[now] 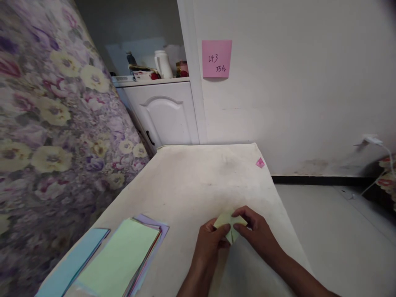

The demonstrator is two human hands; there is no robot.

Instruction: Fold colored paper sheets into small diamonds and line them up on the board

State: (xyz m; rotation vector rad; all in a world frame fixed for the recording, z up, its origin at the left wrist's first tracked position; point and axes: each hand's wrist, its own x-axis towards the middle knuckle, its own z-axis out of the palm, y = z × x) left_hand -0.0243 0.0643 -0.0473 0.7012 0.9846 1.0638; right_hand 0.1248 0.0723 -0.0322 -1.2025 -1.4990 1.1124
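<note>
I see the left hand (213,241) and right hand (258,235), fingers closed, pinching the paper (230,225) from opposite sides, probably to steady its folds against the table (192,177) (stack (123,255) lies well left).

The folded paper (230,225) is showing pale yellow-green. The paper stack is showing a mint-green top sheet (123,255), a light blue sheet (74,262) and a lilac sheet (163,228). The tabletop (192,181) is looking cream, the wall note (217,58) is showing pink, and the cloth (46,123) is displaying purple and pale yellow flowers
</note>
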